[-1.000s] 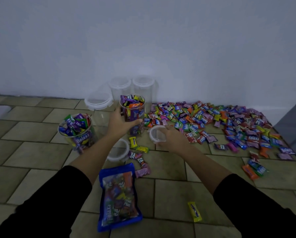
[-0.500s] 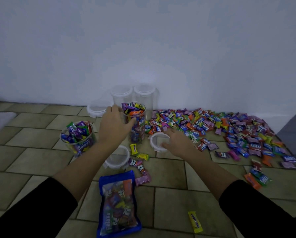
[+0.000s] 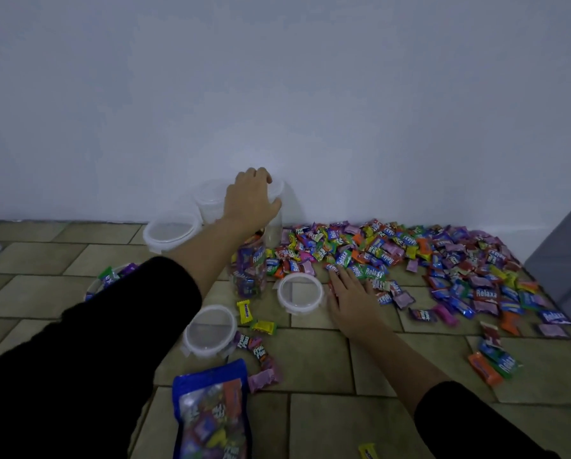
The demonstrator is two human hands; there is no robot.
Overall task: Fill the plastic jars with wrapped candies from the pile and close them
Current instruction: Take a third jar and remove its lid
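Observation:
My left hand (image 3: 251, 200) reaches to the wall and grips the top of an empty clear jar (image 3: 275, 226), fingers curled over its rim. Below that arm stands an open jar full of candies (image 3: 249, 271). A second filled jar (image 3: 110, 276) at the left is mostly hidden by my sleeve. My right hand (image 3: 353, 294) lies flat on the floor with straight fingers, between a loose white-rimmed lid (image 3: 300, 293) and the edge of the candy pile (image 3: 426, 260). Another lid (image 3: 211, 329) lies nearer to me.
Two more empty clear jars stand by the wall, one (image 3: 208, 200) at the back and one (image 3: 171, 230) in front of it. A blue candy bag (image 3: 211, 412) lies near me. Loose candies (image 3: 256, 321) dot the tiled floor. A grey panel (image 3: 569, 260) stands at right.
My left hand left the filled jar and reached back to the empty jar at the wall. My right hand let go of the lid and now lies flat beside it.

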